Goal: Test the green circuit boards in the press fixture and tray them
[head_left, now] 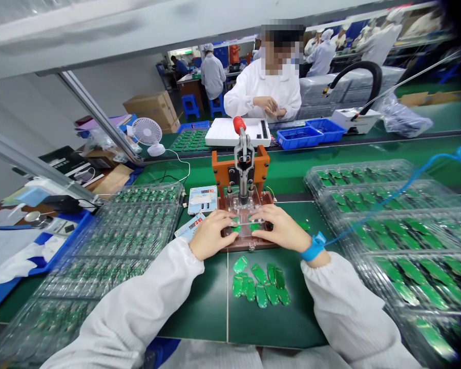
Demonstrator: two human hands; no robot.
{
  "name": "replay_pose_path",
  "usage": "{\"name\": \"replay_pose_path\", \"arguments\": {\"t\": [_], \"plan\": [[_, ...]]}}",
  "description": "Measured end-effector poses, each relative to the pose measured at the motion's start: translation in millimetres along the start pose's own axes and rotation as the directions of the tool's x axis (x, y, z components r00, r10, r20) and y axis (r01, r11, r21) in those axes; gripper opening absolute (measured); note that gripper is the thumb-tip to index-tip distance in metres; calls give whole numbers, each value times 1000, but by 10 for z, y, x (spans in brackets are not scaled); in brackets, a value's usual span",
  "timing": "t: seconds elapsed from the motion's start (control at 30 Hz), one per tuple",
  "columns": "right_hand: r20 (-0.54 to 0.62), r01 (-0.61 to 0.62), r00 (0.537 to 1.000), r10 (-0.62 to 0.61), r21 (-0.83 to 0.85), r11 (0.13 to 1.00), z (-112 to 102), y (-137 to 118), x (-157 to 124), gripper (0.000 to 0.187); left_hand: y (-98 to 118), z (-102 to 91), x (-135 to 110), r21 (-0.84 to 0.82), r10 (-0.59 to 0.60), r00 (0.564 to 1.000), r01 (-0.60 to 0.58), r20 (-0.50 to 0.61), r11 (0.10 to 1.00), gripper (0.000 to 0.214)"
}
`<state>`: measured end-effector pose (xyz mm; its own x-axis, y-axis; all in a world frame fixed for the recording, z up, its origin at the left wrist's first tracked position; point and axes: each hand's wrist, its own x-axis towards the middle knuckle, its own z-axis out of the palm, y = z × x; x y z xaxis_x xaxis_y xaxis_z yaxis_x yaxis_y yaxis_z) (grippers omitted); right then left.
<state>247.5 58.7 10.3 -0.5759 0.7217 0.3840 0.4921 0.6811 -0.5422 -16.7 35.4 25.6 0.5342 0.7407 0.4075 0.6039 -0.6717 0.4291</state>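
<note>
Both my hands rest on the base of a small test fixture (246, 241) with an orange back plate and a red-knobbed clamp lever (239, 124) standing upright. My left hand (210, 233) has its fingers curled at the fixture's left side, fingertips pinching a small green circuit board (235, 226). My right hand (279, 228) lies with fingers stretched onto another green board (254, 226) on the fixture. A blue wrist strap (314, 247) with a coiled blue cord is on my right wrist. Several loose green boards (260, 283) lie on the mat in front of the fixture.
Stacked clear trays of green boards stand at the left (130, 230) and right (399, 225). Two small meters (202, 199) sit left of the fixture. Across the bench a person in a white coat (267, 89) works beside blue bins (309, 134), a white device (238, 132) and a small fan (148, 132).
</note>
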Motion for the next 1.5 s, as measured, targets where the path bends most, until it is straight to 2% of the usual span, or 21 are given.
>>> {"name": "replay_pose_path", "arguments": {"t": [0.3,0.4,0.47,0.57,0.63,0.7,0.73,0.77,0.87,0.93,1.03,1.1,1.2,1.23,1.27,1.37,1.5], "plan": [[-85,31,996,-30,9,999,52,-45,-68,25,30,16,-53,-30,-4,1000,4,19,1000,10],[-170,26,985,-22,18,1000,-2,-109,-84,24,22,23,-168,5,0,999,-1,49,1000,26],[-252,9,968,-2,25,1000,-110,-146,-42,18,19,31,-266,43,29,998,-31,61,999,40],[-372,-14,928,28,41,999,-374,-220,137,15,18,55,-406,84,170,985,-170,10,982,42],[-496,-25,866,64,84,996,-581,-305,338,19,16,80,-474,104,272,960,-265,-61,959,31],[-619,-2,780,91,143,990,-772,-407,597,19,10,108,-514,119,332,936,-319,-113,940,19],[-651,26,753,89,165,986,-853,-452,745,19,4,121,-524,121,350,929,-336,-122,934,14],[-659,59,749,73,177,982,-923,-486,902,20,-3,134,-529,117,365,923,-352,-125,929,12],[-562,115,827,27,216,970,-1074,-503,1392,25,-27,162,-526,77,391,911,-383,-134,920,11],[-445,82,893,67,308,948,-1150,-488,1679,33,-35,173,-521,68,395,907,-389,-149,919,11],[-334,53,937,103,426,903,-1265,-593,1896,39,-34,176,-517,81,390,906,-381,-165,921,11],[-390,137,920,32,397,907,-1326,-797,1831,31,-31,174,-518,82,389,905,-380,-171,921,11],[-545,282,825,-151,164,945,-1315,-1195,1453,24,-35,174,-520,67,386,907,-380,-171,923,12],[-578,293,791,-199,73,953,-1277,-1311,1290,23,-38,176,-521,59,383,908,-379,-172,924,12],[-586,284,779,-223,13,959,-1224,-1407,1128,24,-41,179,-521,50,379,909,-376,-175,925,12],[-557,245,800,-224,-38,969,-1021,-1549,737,35,-44,189,-520,21,365,912,-368,-185,930,12],[-528,234,825,-202,-6,972,-794,-1534,509,45,-25,196,-519,6,346,916,-352,-201,936,12]]}}
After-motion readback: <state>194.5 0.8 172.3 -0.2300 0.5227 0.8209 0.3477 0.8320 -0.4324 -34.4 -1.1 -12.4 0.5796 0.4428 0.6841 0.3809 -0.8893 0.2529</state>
